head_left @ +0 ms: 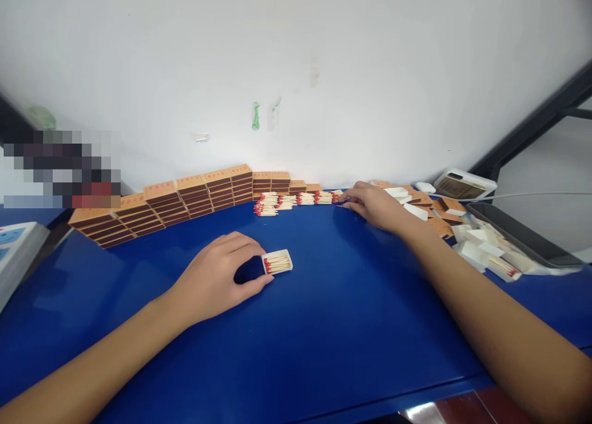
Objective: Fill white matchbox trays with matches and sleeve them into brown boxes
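The work surface is a blue table [351, 325] set against a white wall [324, 54]. Along the wall runs a row of stacked brown matchboxes [185, 196], stepped in height, tallest near the middle.

My left hand [217, 276] rests on the table near the centre. Its thumb and forefinger curve around the left end of an open white tray [278, 262] and pinch it. The tray lies flat and holds matches, red heads toward my hand.

My right hand [372, 203] reaches to the far side, palm down, fingers stretched toward the wall. Its fingertips [346, 201] meet the right end of a line of loose matches [296, 199] (laid in small bundles just in front of the stacks). I cannot tell whether those fingers grip a match or only touch the pile.

Right of that hand lies a heap of empty trays and sleeves [467, 236], white and brown mixed. Behind it sits a flat white device [465, 185] with a cable [531, 196], and beside the heap a dark tablet [522, 233].
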`<act>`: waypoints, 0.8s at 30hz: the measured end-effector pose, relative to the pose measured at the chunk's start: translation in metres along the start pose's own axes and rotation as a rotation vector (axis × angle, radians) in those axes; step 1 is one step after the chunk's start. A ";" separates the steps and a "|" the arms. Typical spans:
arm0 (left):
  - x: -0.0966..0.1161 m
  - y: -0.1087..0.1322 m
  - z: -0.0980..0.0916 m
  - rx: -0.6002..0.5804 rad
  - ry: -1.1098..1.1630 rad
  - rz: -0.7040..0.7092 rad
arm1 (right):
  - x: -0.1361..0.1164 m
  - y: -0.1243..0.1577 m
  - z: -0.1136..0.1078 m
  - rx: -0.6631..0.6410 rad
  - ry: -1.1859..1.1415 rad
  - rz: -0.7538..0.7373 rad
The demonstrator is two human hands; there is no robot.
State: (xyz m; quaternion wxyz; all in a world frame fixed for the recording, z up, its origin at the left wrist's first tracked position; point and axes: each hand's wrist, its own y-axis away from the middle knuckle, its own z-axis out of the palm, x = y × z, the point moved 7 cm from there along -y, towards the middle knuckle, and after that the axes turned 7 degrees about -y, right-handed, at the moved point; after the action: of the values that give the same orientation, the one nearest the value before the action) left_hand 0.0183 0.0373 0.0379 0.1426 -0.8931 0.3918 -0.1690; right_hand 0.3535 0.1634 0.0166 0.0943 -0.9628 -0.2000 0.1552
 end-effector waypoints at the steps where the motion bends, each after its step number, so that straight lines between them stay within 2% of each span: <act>1: 0.000 0.000 0.000 -0.003 0.000 -0.002 | 0.000 0.000 0.000 0.003 -0.003 -0.002; 10: -0.001 -0.001 0.001 -0.008 -0.003 -0.007 | -0.002 -0.001 -0.003 0.023 -0.029 -0.023; 16: -0.002 0.000 0.002 -0.007 -0.004 -0.001 | 0.006 0.000 -0.008 0.071 -0.016 -0.008; 24: -0.002 -0.001 0.002 -0.019 -0.001 -0.011 | 0.010 -0.001 -0.004 0.020 -0.009 0.019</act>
State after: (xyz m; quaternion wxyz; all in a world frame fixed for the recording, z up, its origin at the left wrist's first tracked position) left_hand 0.0186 0.0401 0.0360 0.1332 -0.8967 0.3882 -0.1657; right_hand 0.3628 0.1677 0.0177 0.1017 -0.9630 -0.1898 0.1622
